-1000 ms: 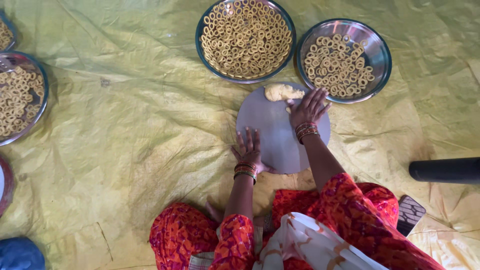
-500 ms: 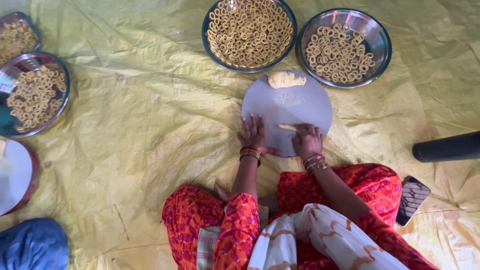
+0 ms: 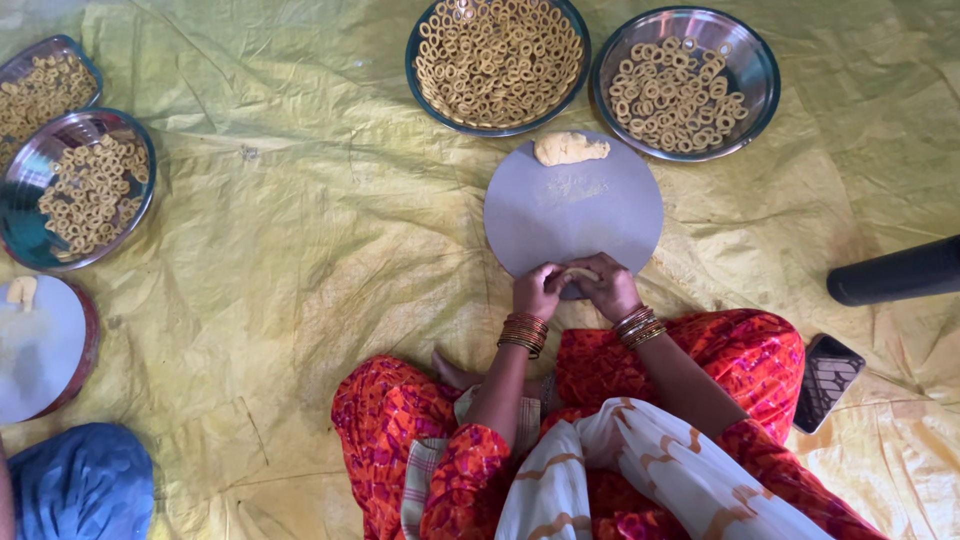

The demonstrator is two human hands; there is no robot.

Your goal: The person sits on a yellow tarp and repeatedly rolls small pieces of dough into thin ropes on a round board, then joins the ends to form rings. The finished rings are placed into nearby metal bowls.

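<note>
A: Entry, current moment. A small piece of dough (image 3: 580, 272) is sitting at the near edge of the round grey board (image 3: 573, 215), pinched between both hands. The left hand (image 3: 538, 291) and right hand (image 3: 606, 285) are meeting over it, fingers closed together on the piece; only a sliver of it is showing.

B: Noting the supply. The dough lump (image 3: 570, 148) is lying at the far edge of the same board, well apart from the hands, with a faint floury smear just below it.

A: Judgement on technique: the piece is looking thin, so light, even fingertip pressure seems wise, joining the ends cleanly and keeping the work low over the board.

B: Surroundings, moving outward. Beyond the board, a teal-rimmed plate of rings (image 3: 497, 62) is standing beside a steel plate of rings (image 3: 684, 82); both are holding small dough rings, the first packed more densely.

A: Far left, two more steel plates of rings (image 3: 78, 188) are resting on the yellow sheet (image 3: 300, 220), near a second board (image 3: 40, 345). A phone (image 3: 826, 367) is lying by the person's right knee.
</note>
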